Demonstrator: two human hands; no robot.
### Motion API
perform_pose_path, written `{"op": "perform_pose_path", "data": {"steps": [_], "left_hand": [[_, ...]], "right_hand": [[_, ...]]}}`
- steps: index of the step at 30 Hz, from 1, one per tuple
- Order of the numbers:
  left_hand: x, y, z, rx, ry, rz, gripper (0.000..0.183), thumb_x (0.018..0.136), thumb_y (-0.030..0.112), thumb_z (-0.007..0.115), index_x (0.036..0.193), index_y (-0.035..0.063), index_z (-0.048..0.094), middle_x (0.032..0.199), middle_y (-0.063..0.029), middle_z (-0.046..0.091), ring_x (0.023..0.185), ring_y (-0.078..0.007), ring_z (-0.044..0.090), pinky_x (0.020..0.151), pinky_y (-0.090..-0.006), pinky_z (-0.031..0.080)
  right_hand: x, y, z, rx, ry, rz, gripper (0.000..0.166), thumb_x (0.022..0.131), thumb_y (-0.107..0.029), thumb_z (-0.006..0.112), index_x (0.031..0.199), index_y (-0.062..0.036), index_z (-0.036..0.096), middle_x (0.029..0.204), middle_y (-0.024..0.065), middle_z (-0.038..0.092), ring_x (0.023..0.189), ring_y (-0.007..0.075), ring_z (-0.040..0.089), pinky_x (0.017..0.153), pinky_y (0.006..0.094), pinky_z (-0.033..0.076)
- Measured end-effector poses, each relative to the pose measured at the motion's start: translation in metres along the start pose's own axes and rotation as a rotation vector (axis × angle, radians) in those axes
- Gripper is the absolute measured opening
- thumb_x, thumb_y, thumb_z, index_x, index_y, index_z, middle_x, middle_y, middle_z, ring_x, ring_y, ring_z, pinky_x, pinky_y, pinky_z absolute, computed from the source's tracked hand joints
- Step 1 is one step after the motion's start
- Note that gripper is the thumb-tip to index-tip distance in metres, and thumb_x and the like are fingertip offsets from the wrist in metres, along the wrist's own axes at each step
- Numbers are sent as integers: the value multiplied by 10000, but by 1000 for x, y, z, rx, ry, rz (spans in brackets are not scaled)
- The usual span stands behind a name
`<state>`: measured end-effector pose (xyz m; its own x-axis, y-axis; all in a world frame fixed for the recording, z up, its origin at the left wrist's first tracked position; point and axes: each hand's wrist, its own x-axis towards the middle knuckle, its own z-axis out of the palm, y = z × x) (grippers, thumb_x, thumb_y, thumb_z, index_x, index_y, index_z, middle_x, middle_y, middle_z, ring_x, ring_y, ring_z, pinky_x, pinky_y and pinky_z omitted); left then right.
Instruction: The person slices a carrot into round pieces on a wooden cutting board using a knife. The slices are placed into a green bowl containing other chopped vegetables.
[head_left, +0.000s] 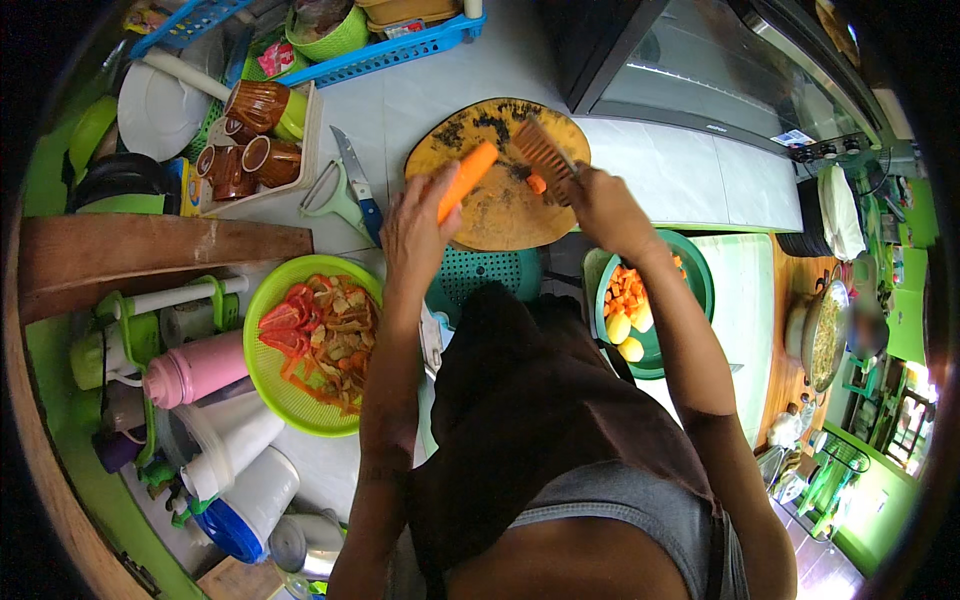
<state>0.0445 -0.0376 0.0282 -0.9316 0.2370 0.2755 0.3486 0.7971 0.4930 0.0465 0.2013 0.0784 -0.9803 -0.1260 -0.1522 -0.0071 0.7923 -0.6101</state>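
In my left hand (416, 221) is a peeled carrot (466, 180), slanting over a round wooden chopping board (495, 217) with dark stains. My right hand (611, 210) grips a crinkle cutter (541, 159) by its handle, its ridged blade tilted above the board. Beside the blade lies a small cut carrot piece (536, 184). A green basin (701, 292) below my right forearm holds diced carrot (624, 289) and several peeled potatoes (619, 328). Left of my left forearm, a lime-green colander (262, 375) contains peelings and red bell pepper pieces (291, 319).
A kitchen knife (352, 169) and a pale green peeler (330, 196) lie left of the board. Brown mugs (271, 161) fill a crate behind them. A glass-doored oven (712, 82) stands at the back right. A pink bottle (199, 367) lies at left.
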Motion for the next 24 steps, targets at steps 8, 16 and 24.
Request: {"op": "perform_pose_path", "data": {"steps": [8, 16, 24], "left_hand": [[55, 19, 23, -102, -77, 298, 602, 728, 73, 686, 1293, 130, 487, 1216, -129, 512, 1087, -312, 504, 922, -394, 409], [96, 51, 60, -121, -661, 390, 392, 691, -47, 620, 1072, 44, 597, 1052, -129, 530, 1040, -307, 520, 923, -385, 415], [46, 40, 68, -276, -189, 375, 355, 690, -39, 650, 1022, 64, 577, 1020, -101, 490, 948, -286, 547, 804, -379, 471]], "right_hand": [[-20, 37, -30, 126, 127, 80, 217, 929, -174, 481, 825, 12, 524, 547, 65, 501, 473, 134, 478, 483, 309, 391], [-41, 48, -33, 210, 133, 207, 193, 878, -145, 506, 873, 37, 570, 778, 259, 612, 796, 421, 605, 703, 442, 463], [-34, 53, 9, 147, 184, 79, 197, 877, -163, 518, 843, 31, 523, 744, 280, 592, 768, 460, 576, 678, 501, 457]]}}
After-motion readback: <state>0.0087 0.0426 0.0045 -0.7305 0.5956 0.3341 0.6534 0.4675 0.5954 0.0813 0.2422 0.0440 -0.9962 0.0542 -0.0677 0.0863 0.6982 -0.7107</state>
